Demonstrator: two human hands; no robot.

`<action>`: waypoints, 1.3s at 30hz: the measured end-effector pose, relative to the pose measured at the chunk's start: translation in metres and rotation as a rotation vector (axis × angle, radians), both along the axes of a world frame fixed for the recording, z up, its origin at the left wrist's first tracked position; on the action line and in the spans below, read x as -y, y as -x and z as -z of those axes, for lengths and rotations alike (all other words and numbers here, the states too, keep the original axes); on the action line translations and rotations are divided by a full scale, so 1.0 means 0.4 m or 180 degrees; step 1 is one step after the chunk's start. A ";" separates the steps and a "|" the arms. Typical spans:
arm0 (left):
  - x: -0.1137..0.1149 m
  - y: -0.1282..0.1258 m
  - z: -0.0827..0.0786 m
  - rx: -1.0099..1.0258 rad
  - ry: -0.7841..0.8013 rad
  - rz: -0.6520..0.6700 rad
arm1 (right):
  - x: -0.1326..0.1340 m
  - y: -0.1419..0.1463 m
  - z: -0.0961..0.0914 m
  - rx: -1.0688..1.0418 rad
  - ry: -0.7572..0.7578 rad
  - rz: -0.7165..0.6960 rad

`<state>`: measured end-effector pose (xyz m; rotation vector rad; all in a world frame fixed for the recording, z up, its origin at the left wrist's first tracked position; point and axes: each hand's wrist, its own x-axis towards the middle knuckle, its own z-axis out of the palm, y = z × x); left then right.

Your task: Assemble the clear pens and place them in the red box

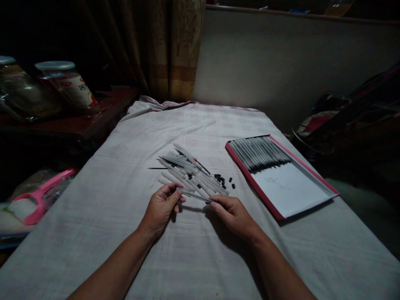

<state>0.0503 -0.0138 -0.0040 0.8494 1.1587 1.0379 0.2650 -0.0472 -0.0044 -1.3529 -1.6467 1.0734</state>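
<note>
Between my two hands a slim translucent pen barrel (196, 195) is held level, just above the cloth. My left hand (163, 205) pinches its left end between thumb and fingers. At the other end, the fingertips of my right hand (233, 213) close on it. Right behind lies a loose pile of pen barrels (187, 166) with some dark refills among them. One refill (156, 168) sticks out to the left. Small black pen plugs (220, 178) are scattered at the pile's right side. Whether a refill is inside the held barrel is hard to tell.
To the right, a shallow pink-edged box (268, 204) holds a row of pens (259, 153) at its far end. Pale checked cloth (125, 175) covers the table. At left stand lidded jars (67, 85) on a dark red surface, with a pink-handled object (40, 200) below.
</note>
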 end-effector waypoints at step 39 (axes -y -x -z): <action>-0.057 0.041 -0.014 0.1224 0.0583 0.0220 | -0.277 -0.373 -0.037 0.3110 0.0095 0.2552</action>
